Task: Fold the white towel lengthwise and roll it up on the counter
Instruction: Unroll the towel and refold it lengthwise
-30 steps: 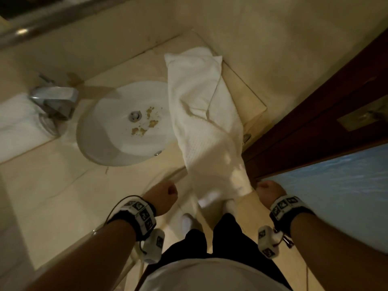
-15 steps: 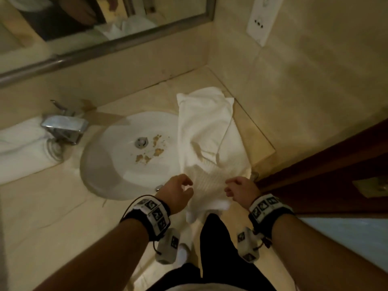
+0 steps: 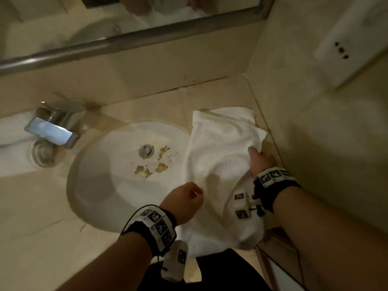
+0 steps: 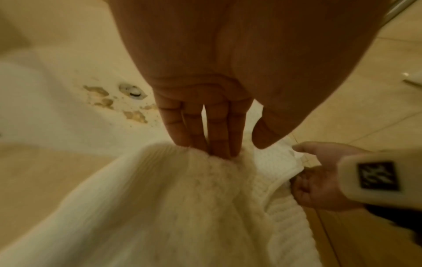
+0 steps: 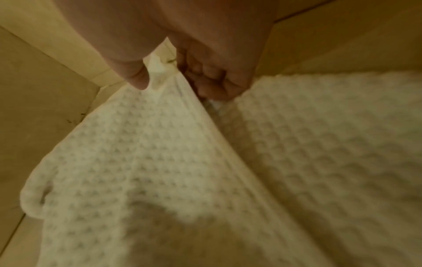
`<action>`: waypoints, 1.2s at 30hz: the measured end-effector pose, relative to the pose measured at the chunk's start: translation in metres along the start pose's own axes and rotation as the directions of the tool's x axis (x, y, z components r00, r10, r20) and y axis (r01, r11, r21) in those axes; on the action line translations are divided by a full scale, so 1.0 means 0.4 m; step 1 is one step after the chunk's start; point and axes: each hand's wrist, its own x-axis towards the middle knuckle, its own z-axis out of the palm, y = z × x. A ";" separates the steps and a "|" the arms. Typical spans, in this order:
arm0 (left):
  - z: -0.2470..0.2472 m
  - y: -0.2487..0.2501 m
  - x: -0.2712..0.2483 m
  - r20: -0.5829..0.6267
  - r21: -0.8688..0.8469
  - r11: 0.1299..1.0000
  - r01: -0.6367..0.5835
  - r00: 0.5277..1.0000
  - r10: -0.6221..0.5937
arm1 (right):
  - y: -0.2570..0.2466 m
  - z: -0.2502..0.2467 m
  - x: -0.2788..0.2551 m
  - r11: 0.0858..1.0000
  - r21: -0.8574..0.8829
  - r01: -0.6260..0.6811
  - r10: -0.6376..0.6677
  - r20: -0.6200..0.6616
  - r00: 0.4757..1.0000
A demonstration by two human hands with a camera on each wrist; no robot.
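Note:
The white towel (image 3: 218,156) with a waffle weave lies on the beige counter (image 3: 42,217) right of the sink, its left side over the basin rim and its near end drooping past the front edge. My left hand (image 3: 189,196) pinches a bunched fold at the towel's near left; fingertips and thumb dig into the cloth (image 4: 182,207) at my left hand (image 4: 237,150). My right hand (image 3: 259,159) grips the towel's right edge near the wall. Up close, my right hand (image 5: 164,81) has thumb and curled fingers clamped on the hem of the towel (image 5: 148,153).
The white sink (image 3: 105,185) holds brown crumbs (image 3: 159,162) near the drain. A chrome faucet (image 3: 52,131) stands at the left with a rolled towel (image 3: 10,131) behind it. The tiled wall (image 3: 325,143) runs close along the right, and a mirror (image 3: 126,17) hangs at the back.
Both hands came up from below the counter edge and took hold of the towel. The right hand then moved forward along its right edge, and the towel now sits more bunched on the counter.

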 end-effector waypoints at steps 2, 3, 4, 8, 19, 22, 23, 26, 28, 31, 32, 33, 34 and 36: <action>0.016 0.006 -0.004 0.081 0.004 1.000 0.012 0.997 -0.012 | -0.029 0.020 0.026 1.000 0.001 0.006 -0.006 0.007 1.000; 0.020 0.010 -0.006 0.131 -0.011 0.999 0.031 0.991 -0.029 | -0.042 0.035 0.035 0.999 -0.020 0.038 -0.038 -0.010 0.999; 0.022 0.015 -0.011 0.193 -0.029 0.998 0.059 0.980 -0.052 | -0.052 0.050 0.041 0.995 -0.051 0.090 -0.091 -0.018 0.996; -0.009 0.036 0.009 0.338 -0.083 0.991 0.102 0.939 -0.069 | -0.090 0.093 0.055 0.944 -0.207 0.256 -0.245 0.076 0.966; -0.263 0.041 0.288 -0.324 -0.243 0.970 -0.021 0.944 -0.061 | -0.114 0.097 0.058 0.915 -0.271 0.298 -0.289 0.073 0.955; -0.295 0.042 0.325 -0.247 -0.077 0.997 0.012 0.968 -0.031 | -0.155 0.091 0.067 0.891 -0.224 0.394 -0.392 0.058 0.918; -0.303 0.037 0.332 -0.241 -0.101 0.995 0.022 0.969 -0.046 | -0.167 0.092 0.070 0.881 -0.200 0.429 -0.428 0.051 0.902; -0.321 0.026 0.328 -0.182 -0.399 0.916 0.038 0.976 -0.120 | -0.193 0.103 0.095 0.885 -0.186 0.427 -0.435 -0.002 0.900; -0.323 0.020 0.310 -0.079 -0.412 0.910 0.046 0.993 -0.086 | -0.191 0.108 0.122 0.904 -0.265 0.336 -0.352 -0.011 0.936; -0.298 0.018 0.300 -0.074 -0.255 0.967 0.004 0.997 -0.024 | -0.174 0.103 0.168 0.861 -0.426 0.279 -0.318 -0.022 0.948; -0.291 0.022 0.303 -0.115 -0.262 0.965 -0.013 0.993 -0.018 | -0.173 0.101 0.179 0.839 -0.465 0.284 -0.331 -0.022 0.943; -0.284 0.026 0.309 -0.144 -0.262 0.965 -0.032 0.990 -0.007 | -0.174 0.100 0.185 0.831 -0.474 0.292 -0.339 -0.016 0.941; -0.278 0.031 0.317 -0.163 -0.216 0.975 -0.044 0.987 0.008 | -0.177 0.101 0.191 0.838 -0.453 0.304 -0.343 -0.005 0.939; -0.276 0.032 0.329 -0.185 -0.035 0.999 -0.033 0.982 0.026 | -0.180 0.110 0.196 0.867 -0.374 0.330 -0.350 0.016 0.937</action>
